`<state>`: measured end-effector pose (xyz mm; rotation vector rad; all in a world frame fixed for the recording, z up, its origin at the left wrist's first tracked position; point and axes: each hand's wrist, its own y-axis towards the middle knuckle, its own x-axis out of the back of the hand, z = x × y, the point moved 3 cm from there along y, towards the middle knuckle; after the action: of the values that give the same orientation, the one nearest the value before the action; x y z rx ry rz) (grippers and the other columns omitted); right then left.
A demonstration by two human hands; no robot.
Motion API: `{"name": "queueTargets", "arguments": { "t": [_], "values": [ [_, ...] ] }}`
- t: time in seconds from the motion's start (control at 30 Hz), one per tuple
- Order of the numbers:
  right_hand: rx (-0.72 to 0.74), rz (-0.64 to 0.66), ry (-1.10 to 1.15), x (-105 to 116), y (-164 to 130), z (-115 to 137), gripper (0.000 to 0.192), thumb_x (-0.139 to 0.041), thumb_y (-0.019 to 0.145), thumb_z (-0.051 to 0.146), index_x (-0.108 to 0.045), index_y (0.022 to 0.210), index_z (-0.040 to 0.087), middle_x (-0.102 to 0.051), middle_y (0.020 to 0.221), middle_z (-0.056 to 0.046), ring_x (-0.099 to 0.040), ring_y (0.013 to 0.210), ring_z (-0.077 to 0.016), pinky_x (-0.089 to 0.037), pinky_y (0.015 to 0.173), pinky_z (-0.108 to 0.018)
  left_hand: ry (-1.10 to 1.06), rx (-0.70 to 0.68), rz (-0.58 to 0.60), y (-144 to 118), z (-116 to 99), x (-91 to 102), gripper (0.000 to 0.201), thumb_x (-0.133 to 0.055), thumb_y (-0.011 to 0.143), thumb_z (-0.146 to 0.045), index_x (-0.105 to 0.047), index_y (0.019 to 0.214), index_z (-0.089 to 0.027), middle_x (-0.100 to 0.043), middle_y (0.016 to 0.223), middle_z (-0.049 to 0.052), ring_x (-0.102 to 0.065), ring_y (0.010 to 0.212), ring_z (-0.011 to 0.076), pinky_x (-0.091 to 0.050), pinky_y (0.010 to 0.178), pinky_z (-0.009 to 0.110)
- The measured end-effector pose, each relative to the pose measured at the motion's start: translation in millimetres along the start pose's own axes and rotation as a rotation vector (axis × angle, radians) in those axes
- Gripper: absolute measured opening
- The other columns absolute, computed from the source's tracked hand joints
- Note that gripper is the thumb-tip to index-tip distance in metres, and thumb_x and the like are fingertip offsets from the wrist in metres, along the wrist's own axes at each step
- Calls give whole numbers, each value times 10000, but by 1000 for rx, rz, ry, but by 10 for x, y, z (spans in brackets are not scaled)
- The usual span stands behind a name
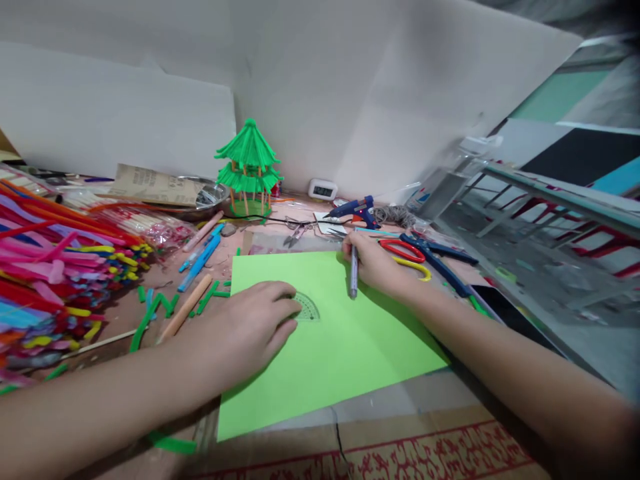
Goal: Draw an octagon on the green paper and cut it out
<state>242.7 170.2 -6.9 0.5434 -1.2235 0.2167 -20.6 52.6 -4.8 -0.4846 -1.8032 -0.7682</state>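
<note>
A sheet of bright green paper [340, 360] lies on the worktop in front of me. My left hand [260, 323] is over its left half, the curled fingers and thumb on a clear protractor [309, 308] that lies against the paper. The protractor's left part is hidden under those fingers. At the paper's far edge, my right hand [369, 261] is closed round a grey pen [354, 273], which points down toward me. Scissors with red [403, 251] and yellow handles lie just beyond the right wrist.
Pipe cleaners [65, 273] are heaped at the left. A green model pagoda [249, 170] stands at the back, near a small digital clock [323, 189] and a blue glue gun [353, 208]. Blue-handled pliers [440, 263] lie at the right. Blue pens [201, 257] lie left of the paper.
</note>
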Motion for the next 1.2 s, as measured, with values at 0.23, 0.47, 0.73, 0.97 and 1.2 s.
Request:
{"name": "queueTargets", "arguments": {
  "t": [0.23, 0.47, 0.73, 0.97, 1.2],
  "values": [
    [48, -83, 126, 153, -59, 146, 104, -617, 936, 222, -517, 913, 231, -704, 1107, -106, -652, 1066, -305, -520, 914, -457, 58, -24, 32, 24, -113, 6, 303, -448, 1038, -212, -701, 1201, -249, -677, 1269, 95, -667, 1112, 255, -579, 907, 379],
    [242, 119, 405, 365, -476, 649, 213, -685, 977, 335, -485, 969, 263, -713, 1267, -97, -692, 1123, -271, -537, 945, -443, 105, -58, 55, -136, -67, 24, 232, -496, 1016, -195, -712, 1090, -235, -706, 1093, 104, -671, 1021, 283, -562, 872, 424],
    [424, 208, 487, 105, -675, 807, 201, -630, 971, 88, -509, 931, 244, -715, 1311, -111, -649, 1102, -242, -532, 909, -421, 179, -118, -9, -109, -113, -62, 351, -391, 1074, -288, -707, 1213, -225, -739, 1208, 104, -685, 1108, 288, -581, 881, 437],
    [380, 101, 438, 67, -694, 728, 229, -551, 982, 53, -490, 899, 257, -758, 1188, -109, -679, 1122, -239, -525, 882, -421, 265, -97, -34, -198, -27, -174, 391, -417, 1041, -313, -658, 1329, -206, -706, 1362, 121, -668, 1195, 379, -585, 864, 583],
    [367, 107, 373, 56, -731, 702, 257, -509, 971, 21, -459, 889, 259, -756, 1227, -97, -666, 1159, -223, -515, 898, -402, 418, -224, -13, -211, -101, -62, 389, -447, 771, -134, -698, 1048, -242, -721, 937, 99, -663, 773, 325, -486, 625, 497]
  ]
}}
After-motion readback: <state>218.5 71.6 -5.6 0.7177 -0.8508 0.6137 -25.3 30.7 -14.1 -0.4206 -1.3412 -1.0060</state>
